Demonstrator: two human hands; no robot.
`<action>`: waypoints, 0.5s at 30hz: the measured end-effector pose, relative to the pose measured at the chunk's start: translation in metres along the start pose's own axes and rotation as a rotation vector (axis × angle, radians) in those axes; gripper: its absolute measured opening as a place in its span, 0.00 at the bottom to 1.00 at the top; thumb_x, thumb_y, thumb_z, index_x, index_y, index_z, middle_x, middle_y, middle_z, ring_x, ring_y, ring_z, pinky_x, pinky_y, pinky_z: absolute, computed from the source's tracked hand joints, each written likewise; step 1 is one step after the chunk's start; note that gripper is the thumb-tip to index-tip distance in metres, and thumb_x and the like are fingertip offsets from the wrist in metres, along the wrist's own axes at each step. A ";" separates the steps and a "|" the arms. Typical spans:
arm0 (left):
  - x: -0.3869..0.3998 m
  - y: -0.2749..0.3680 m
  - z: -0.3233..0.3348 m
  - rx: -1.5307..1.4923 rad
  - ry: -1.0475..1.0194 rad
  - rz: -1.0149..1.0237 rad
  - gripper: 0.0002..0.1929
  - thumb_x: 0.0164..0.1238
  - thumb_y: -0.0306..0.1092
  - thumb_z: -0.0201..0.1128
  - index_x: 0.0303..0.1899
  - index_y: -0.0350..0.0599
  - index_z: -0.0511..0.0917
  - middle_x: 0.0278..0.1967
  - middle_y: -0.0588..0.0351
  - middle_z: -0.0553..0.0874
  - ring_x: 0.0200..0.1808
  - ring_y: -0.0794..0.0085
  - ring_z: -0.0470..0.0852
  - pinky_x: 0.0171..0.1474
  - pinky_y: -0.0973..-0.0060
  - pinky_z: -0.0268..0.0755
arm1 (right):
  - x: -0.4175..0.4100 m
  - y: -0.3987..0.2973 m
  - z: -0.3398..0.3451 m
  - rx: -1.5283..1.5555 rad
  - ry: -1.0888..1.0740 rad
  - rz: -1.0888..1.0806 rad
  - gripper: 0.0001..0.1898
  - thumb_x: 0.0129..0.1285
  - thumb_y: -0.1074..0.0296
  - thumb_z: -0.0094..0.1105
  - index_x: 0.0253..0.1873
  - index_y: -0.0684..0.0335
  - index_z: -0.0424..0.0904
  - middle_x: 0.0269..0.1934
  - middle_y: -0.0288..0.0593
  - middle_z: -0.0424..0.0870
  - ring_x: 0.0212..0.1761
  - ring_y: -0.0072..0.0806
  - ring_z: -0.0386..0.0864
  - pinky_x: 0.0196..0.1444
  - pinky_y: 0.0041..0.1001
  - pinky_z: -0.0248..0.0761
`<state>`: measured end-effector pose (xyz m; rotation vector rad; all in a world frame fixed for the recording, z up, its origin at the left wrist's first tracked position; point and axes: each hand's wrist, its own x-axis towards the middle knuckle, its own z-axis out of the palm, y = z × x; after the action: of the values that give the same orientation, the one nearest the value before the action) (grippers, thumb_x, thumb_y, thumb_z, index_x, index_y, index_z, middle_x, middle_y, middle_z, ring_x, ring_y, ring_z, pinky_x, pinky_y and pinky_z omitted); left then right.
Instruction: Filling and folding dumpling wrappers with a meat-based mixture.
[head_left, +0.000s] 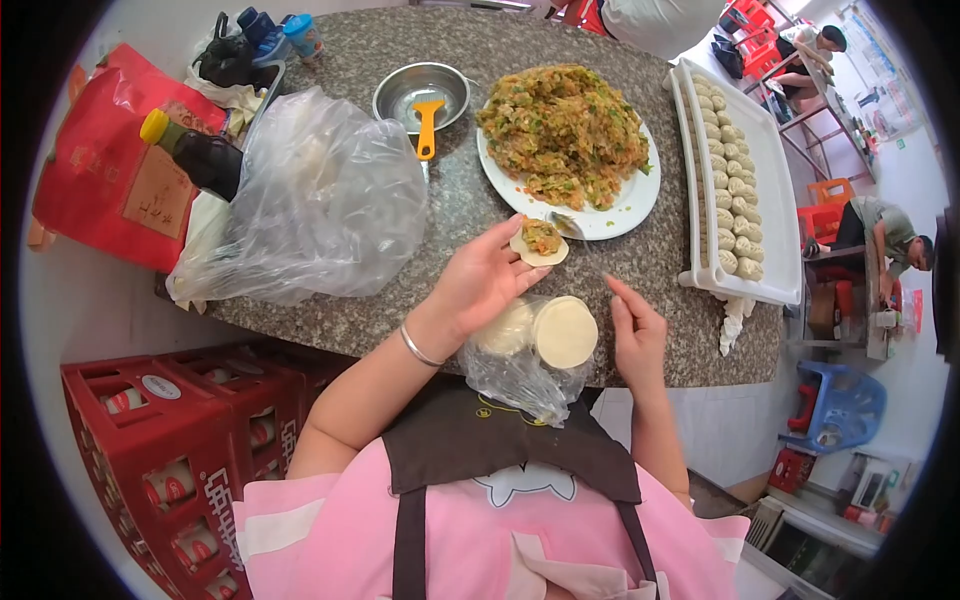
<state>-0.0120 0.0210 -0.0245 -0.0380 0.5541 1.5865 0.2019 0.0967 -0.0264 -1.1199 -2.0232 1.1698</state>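
On the fingers of my left hand (487, 274) lies a round dough wrapper (534, 257) topped with a lump of chopped filling (541, 236). My right hand (639, 322) is closed on the thin handle of a metal spoon (566, 223), whose bowl is beside the wrapper at the plate's edge. A big heap of the same filling (574, 127) sits on a white plate (637, 214) just beyond. Below my hands, a stack of round wrappers (565, 332) rests on a clear plastic bag (525, 375), beside another stack (504, 330) under plastic.
White trays (784, 255) of pleated dumplings stand at the right. A metal bowl (390, 97) with an orange-handled brush (426, 135), a large plastic bag (330, 210) and a dark sauce bottle (206, 165) are at the left. Red crates (157, 420) stand below; other people sit farther off.
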 end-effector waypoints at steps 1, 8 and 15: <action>0.000 -0.002 0.002 -0.002 0.007 0.009 0.23 0.76 0.41 0.51 0.63 0.34 0.64 0.59 0.42 0.73 0.63 0.57 0.73 0.67 0.61 0.65 | -0.002 -0.002 0.000 -0.001 0.000 0.001 0.14 0.67 0.76 0.53 0.55 0.65 0.81 0.42 0.53 0.86 0.40 0.28 0.83 0.43 0.25 0.73; -0.017 0.008 0.010 0.078 -0.014 0.045 0.21 0.77 0.40 0.49 0.61 0.34 0.67 0.58 0.42 0.75 0.61 0.58 0.75 0.65 0.62 0.69 | 0.000 -0.005 -0.008 -0.010 -0.108 -0.322 0.15 0.61 0.79 0.58 0.52 0.64 0.83 0.24 0.39 0.77 0.24 0.21 0.72 0.28 0.23 0.65; -0.017 0.016 0.007 0.079 -0.050 0.108 0.21 0.76 0.39 0.50 0.62 0.34 0.67 0.59 0.45 0.76 0.59 0.62 0.78 0.63 0.65 0.72 | 0.004 -0.016 -0.010 -0.010 -0.103 -0.296 0.15 0.60 0.79 0.59 0.52 0.64 0.83 0.23 0.39 0.76 0.22 0.22 0.70 0.26 0.23 0.64</action>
<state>-0.0231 0.0081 -0.0072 0.0926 0.5876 1.6643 0.2014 0.1002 -0.0075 -0.7438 -2.1845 1.0833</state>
